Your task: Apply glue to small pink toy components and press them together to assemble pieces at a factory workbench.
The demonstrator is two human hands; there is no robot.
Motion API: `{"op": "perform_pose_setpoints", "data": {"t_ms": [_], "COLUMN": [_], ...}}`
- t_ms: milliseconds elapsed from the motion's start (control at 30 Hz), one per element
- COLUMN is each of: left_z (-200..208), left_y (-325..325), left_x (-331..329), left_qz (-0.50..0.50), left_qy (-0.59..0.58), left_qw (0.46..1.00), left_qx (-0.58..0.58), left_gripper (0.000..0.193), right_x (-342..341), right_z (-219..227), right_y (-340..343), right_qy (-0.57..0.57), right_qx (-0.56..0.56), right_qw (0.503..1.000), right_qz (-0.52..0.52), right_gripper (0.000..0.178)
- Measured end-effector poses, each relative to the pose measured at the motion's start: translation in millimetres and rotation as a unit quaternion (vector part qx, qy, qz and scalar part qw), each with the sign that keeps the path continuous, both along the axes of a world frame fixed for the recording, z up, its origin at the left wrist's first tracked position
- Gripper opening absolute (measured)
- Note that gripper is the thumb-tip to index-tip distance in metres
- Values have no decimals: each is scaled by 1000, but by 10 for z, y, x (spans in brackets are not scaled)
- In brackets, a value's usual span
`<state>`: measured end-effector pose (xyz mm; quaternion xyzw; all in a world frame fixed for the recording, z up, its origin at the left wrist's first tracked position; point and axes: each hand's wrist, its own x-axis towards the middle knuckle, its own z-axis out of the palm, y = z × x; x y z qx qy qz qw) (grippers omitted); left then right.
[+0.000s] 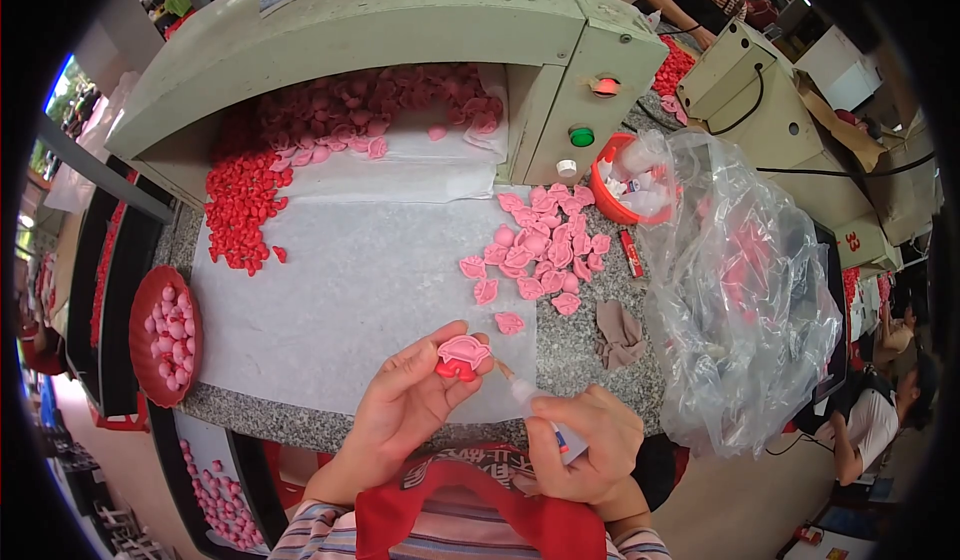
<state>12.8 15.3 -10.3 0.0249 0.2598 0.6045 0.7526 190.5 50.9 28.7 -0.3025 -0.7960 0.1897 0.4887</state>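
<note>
Between thumb and fingers, my left hand (400, 390) pinches a small moulded piece (463, 352), pink above and red below. My right hand (592, 440) is wrapped round a white squeeze bottle (524, 392) with a thin nozzle, which looks like glue. Its tip points up and left, close beside the piece; whether they touch I cannot tell. Beyond my hands, several loose pink moulded pieces (540, 250) lie in a spread pile. Small red pieces (238, 210) are heaped at the far left of the white sheet (350, 310).
A pale green machine (430, 20) with a wide opening stands at the back, with more pink pieces inside. A red bowl (142, 350) of pink balls is at left. At right are an orange basket (608, 200), a clear plastic bag (740, 310) and a brown cloth (620, 335).
</note>
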Motion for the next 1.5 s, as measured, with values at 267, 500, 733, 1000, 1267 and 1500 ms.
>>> {"op": "perform_pose_setpoints", "data": {"t_ms": [267,500,733,1000,1267,1500], "left_z": [49,58,58,28,22,11], "left_y": [3,-9,-1,15,4,-3], "left_x": [30,34,28,32,40,30], "left_qz": [-5,-8,1,27,39,43], "left_qy": [15,15,5,-28,9,1], "left_qw": [1000,1000,1000,999,999,999], "left_qx": [-11,-14,-16,-18,1,4], "left_gripper": [42,41,41,44,41,42], "right_x": [-57,-95,-92,21,-3,-22], "right_z": [13,64,6,-54,-60,-80], "right_y": [-24,-51,-32,-41,-36,-21], "right_qy": [10,-31,28,47,32,36], "right_qx": [-2,-25,-11,-12,-22,-8], "right_qw": [1000,998,999,999,999,999], "right_qz": [19,39,30,-15,-19,-13], "right_gripper": [27,25,28,28,28,30]}}
